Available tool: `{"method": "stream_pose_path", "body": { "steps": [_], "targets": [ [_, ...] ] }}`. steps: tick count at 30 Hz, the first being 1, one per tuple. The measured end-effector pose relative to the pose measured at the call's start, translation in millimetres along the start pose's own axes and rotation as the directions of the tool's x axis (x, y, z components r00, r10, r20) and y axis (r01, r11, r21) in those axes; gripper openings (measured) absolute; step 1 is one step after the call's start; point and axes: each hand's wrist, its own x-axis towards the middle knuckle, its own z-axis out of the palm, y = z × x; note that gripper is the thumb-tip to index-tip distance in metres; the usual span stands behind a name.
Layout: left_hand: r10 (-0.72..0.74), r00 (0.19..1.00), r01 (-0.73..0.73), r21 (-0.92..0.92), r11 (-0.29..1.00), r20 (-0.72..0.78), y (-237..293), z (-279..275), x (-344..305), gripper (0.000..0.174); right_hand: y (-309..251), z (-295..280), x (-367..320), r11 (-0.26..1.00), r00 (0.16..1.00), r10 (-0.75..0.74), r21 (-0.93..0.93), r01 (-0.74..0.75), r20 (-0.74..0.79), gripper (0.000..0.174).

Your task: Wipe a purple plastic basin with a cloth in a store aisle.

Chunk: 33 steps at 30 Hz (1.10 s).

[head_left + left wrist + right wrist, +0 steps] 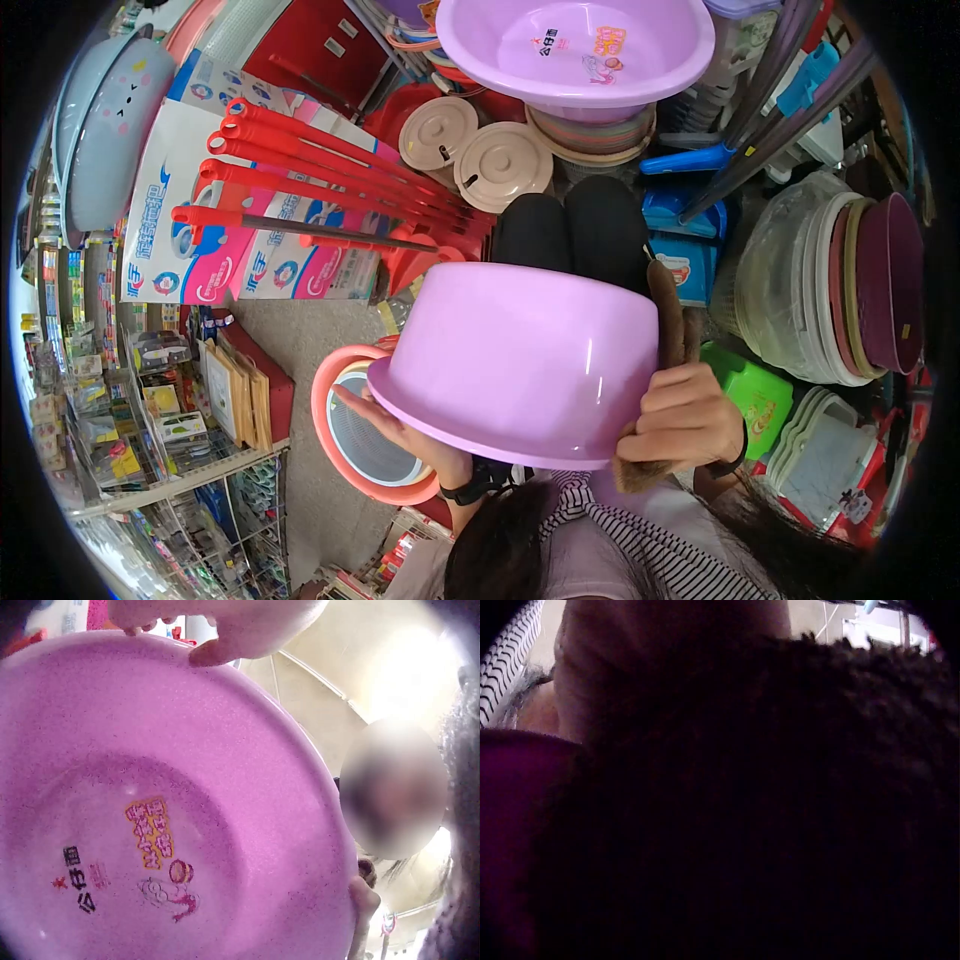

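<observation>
A purple plastic basin is held up tilted in front of the person, its outer side facing the head camera. The left hand holds its rim at the lower left; in the left wrist view the thumb overlaps the rim. Printed characters and a cartoon mark the basin's inner bottom. At the basin's right side, the right hand grips a brown fuzzy cloth, which hangs along the wall beyond the knuckles. Dark cloth fills most of the right wrist view.
Another purple basin tops a stack ahead. Red-handled poles lean by printed boxes at left. A pink-rimmed basket stands below the left hand. Stacked tubs and a green plastic item are at right.
</observation>
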Motion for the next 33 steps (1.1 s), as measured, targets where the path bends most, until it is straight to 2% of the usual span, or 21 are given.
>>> {"method": "stream_pose_path", "body": {
  "steps": [2, 4, 5, 8, 9, 12, 13, 16, 18, 20, 21, 22, 23, 24, 25, 26, 28, 29, 30, 32, 33],
  "targets": [
    [-0.113, 0.988, 0.137, -0.274, 0.952, 0.102, 9, 0, -11, 0.066, -2, 7, 2, 1.0, 1.0, -0.029, 0.004, 0.029, -0.009, 0.017],
    [-0.19, 0.941, 0.276, -0.311, 0.909, 0.281, -26, -41, -23, 0.062, -9, 12, 5, 0.995, 0.998, -0.052, -0.085, 0.056, 0.047, 0.017],
    [-0.166, 0.921, 0.298, -0.362, 0.883, 0.352, -27, -50, -27, 0.062, -13, 14, 8, 0.984, 0.994, -0.083, -0.149, 0.093, 0.067, 0.015],
    [-0.057, 0.877, 0.294, -0.438, 0.85, 0.477, -15, -61, -26, 0.061, -23, 23, 19, 0.983, 0.988, -0.148, -0.101, 0.151, 0.041, 0.016],
    [-0.039, 0.864, 0.299, -0.449, 0.842, 0.502, -11, -57, -24, 0.061, -25, 26, 24, 0.976, 0.982, -0.171, -0.121, 0.179, 0.076, 0.011],
    [0.062, 0.832, 0.274, -0.506, 0.818, 0.551, 0, -55, -12, 0.06, -27, 50, 20, 0.969, 0.987, -0.128, -0.199, 0.146, 0.101, 0.01],
    [0.068, 0.826, 0.277, -0.509, 0.815, 0.559, 2, -53, -9, 0.06, -29, 46, 20, 0.955, 0.957, -0.059, -0.262, 0.137, 0.284, 0.013],
    [0.029, 0.837, 0.296, -0.498, 0.815, 0.546, 7, -48, -5, 0.059, -14, 60, 15, 0.94, 0.944, -0.081, -0.289, 0.179, 0.32, 0.014],
    [-0.025, 0.849, 0.32, -0.476, 0.819, 0.528, 13, -42, -1, 0.059, -13, 62, 11, 0.932, 0.938, -0.042, -0.325, 0.162, 0.345, 0.015],
    [-0.097, 0.864, 0.353, -0.458, 0.816, 0.494, 16, -35, 2, 0.059, -8, 57, 9, 0.973, 0.917, 0.006, -0.215, 0.087, 0.399, 0.014],
    [-0.131, 0.866, 0.374, -0.451, 0.811, 0.483, 18, -33, 4, 0.058, -4, 52, 7, 0.992, 0.931, -0.031, -0.103, 0.073, 0.365, 0.018],
    [-0.134, 0.868, 0.374, -0.452, 0.81, 0.478, 16, -30, 3, 0.058, -2, 44, 8, 0.992, 0.929, -0.032, -0.099, 0.074, 0.369, 0.018],
    [-0.302, 0.899, 0.427, -0.484, 0.764, 0.317, 14, -26, 3, 0.056, -2, 35, 10, 1.0, 0.974, -0.011, -0.004, 0.013, 0.225, 0.022],
    [-0.464, 0.874, 0.466, -0.524, 0.712, 0.146, 12, -23, 2, 0.054, -3, 30, 9, 0.994, 0.996, 0.03, 0.101, -0.038, 0.079, 0.027],
    [-0.316, 0.919, 0.388, -0.407, 0.827, 0.235, 12, -22, 3, 0.06, -3, 31, 2, 0.994, 0.994, 0.106, 0.04, -0.105, -0.03, 0.036],
    [-0.323, 0.918, 0.392, -0.405, 0.826, 0.229, 5, -26, 5, 0.06, -6, 21, 10, 0.978, 0.977, 0.204, 0.064, -0.2, -0.062, 0.042],
    [-0.172, 0.862, 0.374, -0.369, 0.851, 0.476, -10, -31, 9, 0.069, -2, 16, 14, 0.949, 0.927, 0.308, 0.009, -0.314, -0.212, 0.044],
    [-0.101, 0.868, 0.325, -0.402, 0.856, 0.487, -6, -24, 7, 0.082, -3, 17, 14, 0.926, 0.897, 0.367, 0.009, -0.377, -0.248, 0.051],
    [-0.106, 0.868, 0.328, -0.399, 0.856, 0.486, -7, -19, 7, 0.082, -2, 20, 15, 0.925, 0.895, 0.372, 0.011, -0.381, -0.245, 0.051],
    [-0.144, 0.87, 0.349, -0.383, 0.855, 0.472, -8, -15, 6, 0.104, 1, 25, 21, 0.88, 0.866, 0.416, -0.118, -0.46, -0.276, 0.059],
    [-0.149, 0.869, 0.353, -0.381, 0.854, 0.471, -6, -13, 5, 0.104, -2, 19, 29, 0.866, 0.869, 0.475, -0.1, -0.49, -0.142, 0.06]
  ]
}}
